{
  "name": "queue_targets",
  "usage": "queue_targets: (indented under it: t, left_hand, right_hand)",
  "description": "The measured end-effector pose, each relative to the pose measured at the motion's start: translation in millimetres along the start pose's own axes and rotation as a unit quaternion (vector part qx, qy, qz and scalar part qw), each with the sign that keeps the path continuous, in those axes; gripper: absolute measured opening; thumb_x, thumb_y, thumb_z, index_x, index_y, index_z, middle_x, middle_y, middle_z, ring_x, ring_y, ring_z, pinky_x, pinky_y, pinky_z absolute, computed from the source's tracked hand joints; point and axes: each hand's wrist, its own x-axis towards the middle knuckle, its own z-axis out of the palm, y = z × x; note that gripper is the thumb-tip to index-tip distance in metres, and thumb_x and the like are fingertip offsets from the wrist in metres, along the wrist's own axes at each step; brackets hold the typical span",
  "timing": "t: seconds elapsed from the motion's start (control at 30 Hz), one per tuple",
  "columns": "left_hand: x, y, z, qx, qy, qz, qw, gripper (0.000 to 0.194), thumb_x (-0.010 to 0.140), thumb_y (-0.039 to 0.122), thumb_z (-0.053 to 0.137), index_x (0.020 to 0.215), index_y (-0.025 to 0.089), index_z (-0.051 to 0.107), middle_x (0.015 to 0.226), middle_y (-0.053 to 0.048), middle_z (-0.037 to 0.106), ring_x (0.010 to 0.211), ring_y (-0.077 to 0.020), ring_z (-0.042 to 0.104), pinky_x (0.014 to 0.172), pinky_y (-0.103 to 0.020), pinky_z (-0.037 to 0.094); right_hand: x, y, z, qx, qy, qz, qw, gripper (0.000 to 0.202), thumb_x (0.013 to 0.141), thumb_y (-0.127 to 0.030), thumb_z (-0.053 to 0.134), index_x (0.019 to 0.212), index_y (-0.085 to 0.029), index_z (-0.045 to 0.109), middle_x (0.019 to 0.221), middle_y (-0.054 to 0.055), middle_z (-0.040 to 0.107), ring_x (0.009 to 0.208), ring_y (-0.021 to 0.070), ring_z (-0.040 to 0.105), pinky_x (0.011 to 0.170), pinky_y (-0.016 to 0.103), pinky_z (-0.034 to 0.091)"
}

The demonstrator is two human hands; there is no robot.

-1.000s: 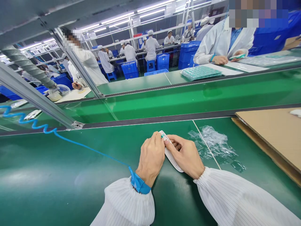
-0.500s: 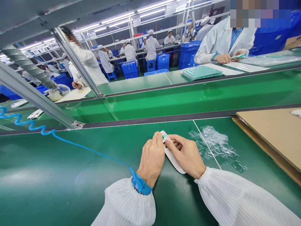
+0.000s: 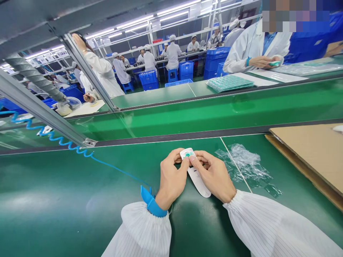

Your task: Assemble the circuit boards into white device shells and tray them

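Okay, a white elongated part [image 3: 200,182] is held just right of centre in the frame, slanting from upper left to lower right. A teal piece [image 3: 187,155] is seen at its upper end. That end is pinched from both sides by the left hand [image 3: 173,180] and right hand [image 3: 215,176], thumbs laid close together by the teal piece.

Risks, as judged: the teal piece could be knocked askew or popped off if uneven thumb pressure is applied. The part could be twisted or dropped if one pinch is eased, since no fingers are seen at its lower end. The blue wrist strap [image 3: 155,207] could be tugged if its coiled cord [image 3: 64,142], left of frame, is snagged. Clear plastic film [image 3: 246,164], right of centre, could be dragged by the right sleeve [image 3: 264,217] if the arm is swung outward.

Hard to make out: the part's middle is covered by the thumbs, so one piece or two can't be said. Fingertips underneath are hidden. Contact between lower end and worktop [image 3: 80,200] is unclear. The cardboard [image 3: 311,150] is cut off at the right edge.
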Motion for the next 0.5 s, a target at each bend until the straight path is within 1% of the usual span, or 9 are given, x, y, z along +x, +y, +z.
queue_targets:
  t: [0.17, 0.23, 0.37, 0.5]
  left_hand:
    - [-2.5, 2.0, 1.3, 0.01, -0.028, 0.008, 1.0, 0.019, 0.093, 0.023, 0.059, 0.104, 0.021, 0.074, 0.1, -0.004, 0.077, 0.09, -0.0177, 0.07, 0.083, -0.028, 0.053]
    - [-3.1, 2.7, 1.2, 0.009, -0.031, 0.001, 0.999, 0.02, 0.093, 0.023, 0.057, 0.105, 0.02, 0.073, 0.095, -0.004, 0.077, 0.088, -0.0182, 0.07, 0.08, -0.028, 0.054]
    - [-2.0, 2.9, -0.5, 0.015, -0.015, -0.007, 1.0, 0.021, 0.091, 0.023, 0.058, 0.106, 0.019, 0.073, 0.088, -0.004, 0.075, 0.086, -0.0197, 0.07, 0.075, -0.027, 0.053]
    - [-0.5, 1.5, -2.5, -0.001, -0.026, -0.012, 1.0, 0.025, 0.091, 0.023, 0.057, 0.109, 0.019, 0.073, 0.087, -0.004, 0.076, 0.087, -0.0198, 0.071, 0.076, -0.028, 0.053]
  right_hand:
    - [0.2, -3.9, -1.5, -0.015, 0.014, 0.004, 1.0, 0.035, 0.09, -0.053, 0.064, 0.097, -0.02, 0.072, 0.081, 0.004, 0.076, 0.067, 0.0176, 0.067, 0.056, 0.028, 0.047]
    - [-0.1, -4.4, -1.6, -0.013, 0.012, 0.006, 1.0, 0.035, 0.09, -0.053, 0.064, 0.097, -0.02, 0.071, 0.082, 0.005, 0.077, 0.067, 0.0179, 0.068, 0.056, 0.027, 0.048]
    - [-1.8, -4.0, -0.5, -0.027, 0.011, -0.009, 1.0, 0.036, 0.091, -0.054, 0.063, 0.099, -0.02, 0.071, 0.084, 0.005, 0.078, 0.069, 0.0183, 0.07, 0.057, 0.027, 0.05]
    - [-3.0, -3.4, 0.5, -0.046, 0.015, -0.018, 0.999, 0.036, 0.091, -0.055, 0.063, 0.1, -0.021, 0.071, 0.083, 0.005, 0.078, 0.067, 0.018, 0.07, 0.055, 0.026, 0.05]
